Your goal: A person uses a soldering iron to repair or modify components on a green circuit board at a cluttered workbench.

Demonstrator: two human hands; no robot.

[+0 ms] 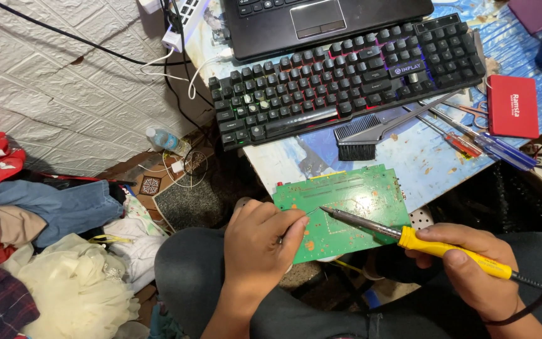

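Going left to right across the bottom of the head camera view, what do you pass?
Pile of clothes → left hand pinching a thin wire → green circuit board → yellow-handled soldering iron → right hand.

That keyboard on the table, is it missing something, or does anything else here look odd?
Yes. The black keyboard has several keycaps gone on its left side, leaving bare lit sockets. The table top is scuffed and flecked with debris. The green circuit board hangs half off the edge while the right hand holds a soldering iron to it.
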